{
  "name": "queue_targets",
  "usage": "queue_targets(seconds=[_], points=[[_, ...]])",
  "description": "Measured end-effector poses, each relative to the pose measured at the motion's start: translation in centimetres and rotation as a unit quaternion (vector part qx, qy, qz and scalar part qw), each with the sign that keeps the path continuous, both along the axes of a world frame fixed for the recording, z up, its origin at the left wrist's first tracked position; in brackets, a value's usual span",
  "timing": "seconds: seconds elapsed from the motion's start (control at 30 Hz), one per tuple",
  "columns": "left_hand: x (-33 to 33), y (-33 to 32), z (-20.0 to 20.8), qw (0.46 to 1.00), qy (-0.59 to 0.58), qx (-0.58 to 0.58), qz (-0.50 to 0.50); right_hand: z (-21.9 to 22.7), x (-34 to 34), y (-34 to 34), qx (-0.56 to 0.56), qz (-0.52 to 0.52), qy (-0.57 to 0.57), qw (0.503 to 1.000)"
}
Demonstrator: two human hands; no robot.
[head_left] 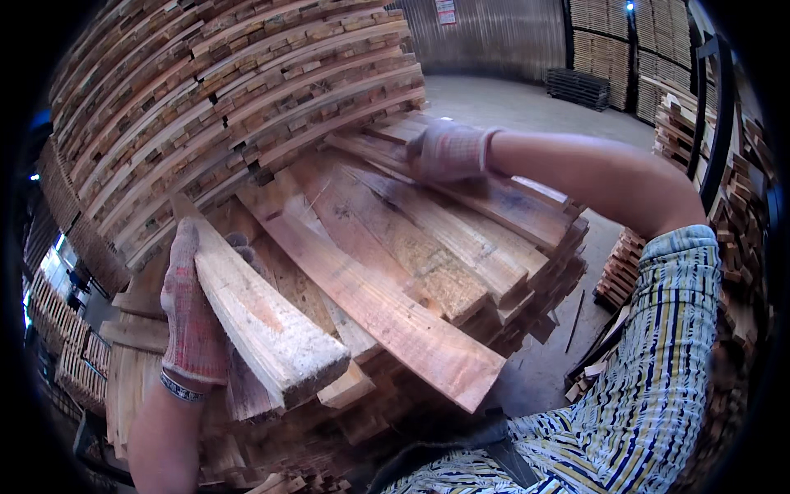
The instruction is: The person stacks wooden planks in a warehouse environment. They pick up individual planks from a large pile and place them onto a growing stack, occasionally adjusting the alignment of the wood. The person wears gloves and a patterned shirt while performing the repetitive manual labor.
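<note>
In a knitted work glove, my left hand [189, 309] is wrapped around a thick, pale wooden board [267, 321]. Its fingertips show on the board's far side, and the board's rough sawn end points toward me. My right hand [453, 152], gloved too, is stretched across to the far right of the pile, over the boards there. Motion blurs it and its fingers are hidden, so its hold is unclear. Between the hands a reddish plank [383, 317] lies slantwise on top of other loose boards [448, 243].
A tall stack of layered lumber [247, 90] rises behind the pile. More timber stands at the right beside a dark metal post [717, 123]. Black slats [578, 88] lie by the far wall [494, 41]. Grey floor [527, 107] shows beyond the pile.
</note>
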State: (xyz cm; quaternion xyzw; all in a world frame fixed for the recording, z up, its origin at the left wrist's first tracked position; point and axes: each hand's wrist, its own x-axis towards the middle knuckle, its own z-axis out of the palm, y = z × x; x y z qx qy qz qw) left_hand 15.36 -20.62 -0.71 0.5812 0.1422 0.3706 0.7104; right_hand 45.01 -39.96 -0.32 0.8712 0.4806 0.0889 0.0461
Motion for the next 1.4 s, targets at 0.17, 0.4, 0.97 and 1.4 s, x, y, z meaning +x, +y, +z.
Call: queue_targets(seconds=[0.17, 0.4, 0.97, 1.4], points=[[-0.4, 0.0, 0.3, 0.999, 0.022, -0.026, -0.040, 2.5, -1.2, -2.3, 0.052, -0.106, 0.276, 0.954], [-0.5, 0.8, 0.2, 0.997, 0.049, -0.020, -0.057, 1.2, -5.1, -1.7, 0.013, -0.071, 0.072, 0.995], [0.4, 1.8, -0.9, 0.998, 0.046, -0.028, -0.034, -0.9, 4.6, -1.9, 0.091, -0.142, 0.162, 0.972], [0.0, -0.8, 0.7, 0.996, 0.063, -0.032, -0.055, 0.0, 4.4, -3.2, 0.139, -0.139, 0.152, 0.969]])
